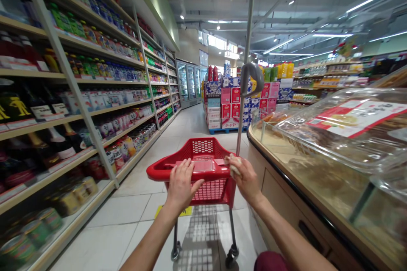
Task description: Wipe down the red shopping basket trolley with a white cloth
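Note:
A red plastic shopping cart [203,148] stands in front of me, its basket made of latticed mesh. My left hand [185,182] lies flat on the middle of the cart's handlebar [210,174], fingers stretched forward and the thumb apart. At the bar's right end, my right hand [244,178] is closed around a crumpled whitish cloth [234,165]. The cloth touches the bar there. Just beyond this hand a thin metal pole [243,114] rises out of the top of view, with a grey curved grip [252,79] on it.
Tall drink shelves [108,76] line the left side. On the right is a counter [270,165] with clear plastic food packs [346,118]. Stacked cartons [226,108] stand ahead on a blue pallet [214,131]. Glass-door fridges [190,80] are farther back. A tiled aisle [187,120] runs between.

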`<state>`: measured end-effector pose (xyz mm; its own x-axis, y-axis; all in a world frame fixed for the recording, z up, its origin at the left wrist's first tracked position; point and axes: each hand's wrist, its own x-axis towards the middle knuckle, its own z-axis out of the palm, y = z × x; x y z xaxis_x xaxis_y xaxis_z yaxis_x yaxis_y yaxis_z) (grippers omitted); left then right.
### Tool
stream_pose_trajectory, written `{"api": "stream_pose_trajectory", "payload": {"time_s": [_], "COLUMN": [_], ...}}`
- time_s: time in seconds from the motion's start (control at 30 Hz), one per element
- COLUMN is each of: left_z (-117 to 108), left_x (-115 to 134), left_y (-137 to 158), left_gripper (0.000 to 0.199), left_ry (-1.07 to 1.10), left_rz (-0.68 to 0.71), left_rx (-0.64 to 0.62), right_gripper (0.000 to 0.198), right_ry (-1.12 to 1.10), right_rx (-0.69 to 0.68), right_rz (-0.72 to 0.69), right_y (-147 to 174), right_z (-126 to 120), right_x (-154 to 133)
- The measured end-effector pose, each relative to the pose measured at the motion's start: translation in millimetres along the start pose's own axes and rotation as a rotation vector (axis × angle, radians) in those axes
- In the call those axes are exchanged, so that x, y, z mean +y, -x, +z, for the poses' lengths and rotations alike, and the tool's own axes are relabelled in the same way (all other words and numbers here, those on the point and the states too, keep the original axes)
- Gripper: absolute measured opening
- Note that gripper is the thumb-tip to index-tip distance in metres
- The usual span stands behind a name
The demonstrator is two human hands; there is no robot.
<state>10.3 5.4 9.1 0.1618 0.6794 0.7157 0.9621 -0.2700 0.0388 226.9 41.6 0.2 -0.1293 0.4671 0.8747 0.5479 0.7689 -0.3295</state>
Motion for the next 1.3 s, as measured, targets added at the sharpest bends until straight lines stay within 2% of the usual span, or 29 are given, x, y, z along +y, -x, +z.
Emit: {"api": "stream_pose_trajectory", "payload": {"time_s": [0.07, 0.1, 0.27, 0.37, 0.47, 0.6, 0.67, 0.73, 0.83, 0.9, 0.93, 1.03, 1.1, 1.17, 1.23, 1.3], "left_z": [0, 1, 4, 4, 4, 4, 4, 4, 5, 7, 8, 10, 10, 9, 9, 10], "left_x": [0, 0, -3, -5, -3, 1, 2, 1, 3, 5, 7, 9, 7, 5, 5, 7], "left_y": [1, 1, 2, 3, 2, 0, -1, -2, -2, -3, -3, -5, -6, -5, -5, -5], "left_gripper": [0.049, 0.049, 0.049, 0.048, 0.047, 0.047, 0.047, 0.048, 0.048, 0.048, 0.048, 0.047, 0.047, 0.047, 0.047, 0.047], "left_ry": [0.007, 0.008, 0.013, 0.006, -0.007, -0.024, -0.034, -0.039, -0.035, -0.034, -0.035, -0.037, -0.036, -0.034, -0.033, -0.033], "left_rz": [-0.004, -0.006, -0.002, 0.008, 0.014, 0.022, 0.021, 0.022, 0.020, 0.013, 0.009, 0.004, 0.012, 0.021, 0.022, 0.013], "left_rx": [0.005, 0.008, 0.022, 0.036, 0.056, 0.061, 0.048, 0.029, 0.025, 0.034, 0.037, 0.035, 0.024, 0.015, 0.012, 0.011], "right_gripper": [0.024, 0.023, 0.043, 0.044, 0.043, 0.037, 0.035, 0.034, 0.031, 0.031, 0.031, 0.034, 0.036, 0.036, 0.034, 0.033], "right_ry": [0.068, 0.103, 0.211, 0.145, 0.082, 0.069, 0.076, 0.096, 0.137, 0.121, 0.093, 0.000, -0.009, 0.032, 0.076, 0.074], "right_rx": [0.058, 0.043, -0.283, -0.359, -0.325, -0.230, -0.232, -0.219, -0.089, -0.022, -0.033, -0.157, -0.211, -0.177, -0.087, -0.029], "right_rz": [0.067, 0.071, -0.092, -0.167, -0.178, -0.253, -0.253, -0.178, 0.039, 0.130, 0.118, -0.066, -0.138, -0.066, 0.078, 0.146], "right_y": [1, 2, 1, -2, 2, 10, 9, 6, 1, 0, 2, 5, 4, 2, -1, -3], "right_z": [-5, -8, -29, -44, -43, -12, -1, -2, -16, -18, -15, 1, 5, 0, -8, -10], "right_x": [12, 16, 32, 46, 40, 1, -8, 2, 29, 34, 29, 5, 1, 12, 27, 31]}}
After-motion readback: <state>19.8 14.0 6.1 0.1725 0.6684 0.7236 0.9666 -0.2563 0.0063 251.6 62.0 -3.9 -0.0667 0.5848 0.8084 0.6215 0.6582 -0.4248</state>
